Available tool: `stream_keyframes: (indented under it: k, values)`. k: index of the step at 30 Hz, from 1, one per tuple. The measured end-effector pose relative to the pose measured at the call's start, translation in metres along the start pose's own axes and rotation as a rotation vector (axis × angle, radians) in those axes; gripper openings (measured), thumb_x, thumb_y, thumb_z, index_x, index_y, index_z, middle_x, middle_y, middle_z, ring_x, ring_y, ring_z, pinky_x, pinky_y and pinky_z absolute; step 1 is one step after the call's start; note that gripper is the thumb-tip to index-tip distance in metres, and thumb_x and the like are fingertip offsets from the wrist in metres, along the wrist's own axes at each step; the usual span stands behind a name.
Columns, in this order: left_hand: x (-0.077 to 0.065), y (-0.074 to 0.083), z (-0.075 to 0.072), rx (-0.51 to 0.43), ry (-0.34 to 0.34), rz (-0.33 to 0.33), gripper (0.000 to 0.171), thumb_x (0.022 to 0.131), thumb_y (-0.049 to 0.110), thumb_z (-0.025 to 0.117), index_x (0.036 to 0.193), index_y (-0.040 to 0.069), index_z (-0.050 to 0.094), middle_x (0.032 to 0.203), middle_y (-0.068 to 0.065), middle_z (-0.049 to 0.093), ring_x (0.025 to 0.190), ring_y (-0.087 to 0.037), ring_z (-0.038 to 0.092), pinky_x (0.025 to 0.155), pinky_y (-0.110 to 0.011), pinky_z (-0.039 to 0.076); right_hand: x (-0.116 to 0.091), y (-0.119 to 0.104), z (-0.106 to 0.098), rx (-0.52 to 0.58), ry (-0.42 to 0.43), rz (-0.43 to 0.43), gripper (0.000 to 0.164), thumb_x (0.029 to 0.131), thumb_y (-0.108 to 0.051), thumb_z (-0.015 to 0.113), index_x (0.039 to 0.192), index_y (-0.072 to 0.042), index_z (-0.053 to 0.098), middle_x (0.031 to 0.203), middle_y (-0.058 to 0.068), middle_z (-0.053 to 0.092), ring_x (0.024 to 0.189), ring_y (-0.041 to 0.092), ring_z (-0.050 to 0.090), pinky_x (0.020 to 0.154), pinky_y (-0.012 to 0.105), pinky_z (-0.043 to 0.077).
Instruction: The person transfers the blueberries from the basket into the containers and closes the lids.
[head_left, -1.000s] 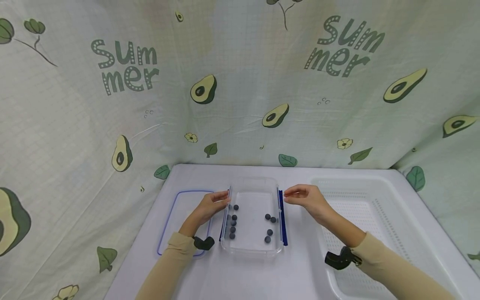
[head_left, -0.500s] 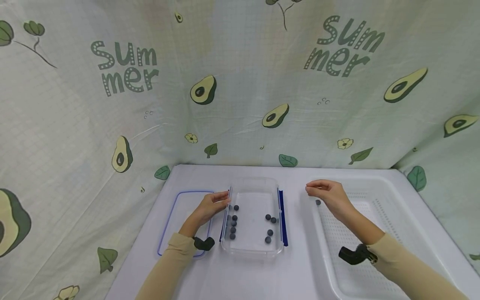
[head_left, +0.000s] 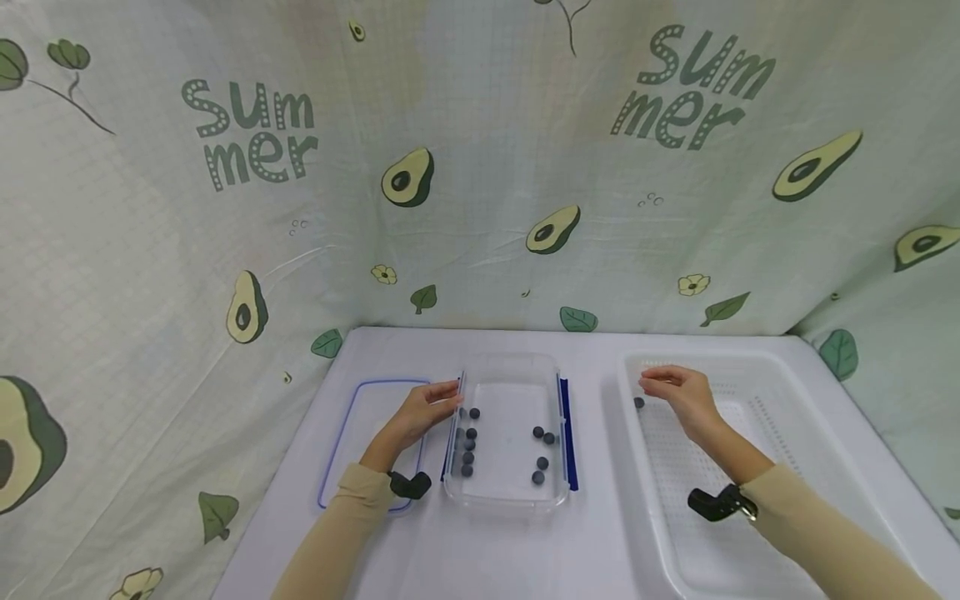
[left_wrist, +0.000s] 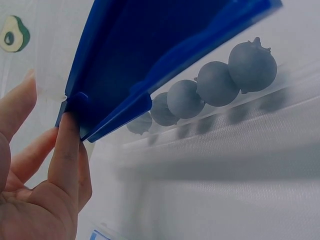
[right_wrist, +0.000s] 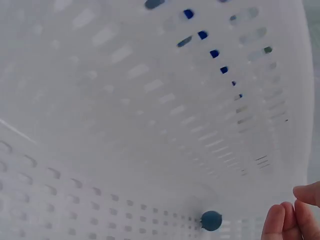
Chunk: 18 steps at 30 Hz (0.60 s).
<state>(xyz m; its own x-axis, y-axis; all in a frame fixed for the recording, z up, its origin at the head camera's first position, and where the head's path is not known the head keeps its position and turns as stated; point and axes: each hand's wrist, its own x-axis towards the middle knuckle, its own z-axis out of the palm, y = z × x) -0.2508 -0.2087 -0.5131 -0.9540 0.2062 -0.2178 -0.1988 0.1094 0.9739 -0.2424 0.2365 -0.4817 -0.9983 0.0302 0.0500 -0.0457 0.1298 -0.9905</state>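
A clear plastic box (head_left: 506,502) stands on the table with several blueberries (head_left: 542,463) inside, along both sides. My left hand (head_left: 416,415) is at its left wall. In the left wrist view, fairly straight fingers (left_wrist: 63,155) touch the box's blue side flap (left_wrist: 125,45), thumb apart from it; a row of blueberries (left_wrist: 251,65) shows through the clear wall. My right hand (head_left: 688,400) hovers over the white perforated basket (head_left: 652,517), its fingertips near one blueberry (head_left: 639,402). That blueberry (right_wrist: 211,220) is apart from the right fingers (right_wrist: 272,222), which hold nothing visible.
A clear lid with a blue rim (head_left: 341,425) lies left of the box, partly behind the left arm. Another blue flap (head_left: 568,433) runs along the box's right side. A patterned curtain (head_left: 480,167) hangs behind the table (head_left: 555,558).
My right hand has moved right, from beside the box to over the basket, and a blueberry has come into view at the basket's left side. My left hand has stayed at the box.
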Motion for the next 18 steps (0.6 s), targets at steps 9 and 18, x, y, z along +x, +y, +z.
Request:
stream_keyframes:
  k: [9,18]
  values:
    - [-0.002,0.001,0.001,-0.003,0.001,-0.006,0.055,0.094,0.012,0.071,0.142,-0.004,0.050,0.135,-0.022,0.055,0.113,-0.019,0.061,0.099,-0.030,0.050,0.002,0.029,-0.002,-0.194,0.066,-0.008,0.034,0.088,-0.002,0.074,0.112,0.019,0.063,0.092,0.015,0.074,0.075,-0.004,0.063,0.069,0.014,0.053]
    - [0.000,-0.001,0.001,-0.008,0.014,-0.001,0.053,0.094,0.010,0.070,0.141,-0.004,0.051,0.133,-0.021,0.056,0.111,-0.019,0.062,0.098,-0.029,0.051,0.006,0.041,0.003,-0.329,0.083,-0.030,0.031,0.086,-0.003,0.077,0.108,0.016,0.067,0.098,0.025,0.071,0.072,-0.005,0.059,0.063,0.012,0.050]
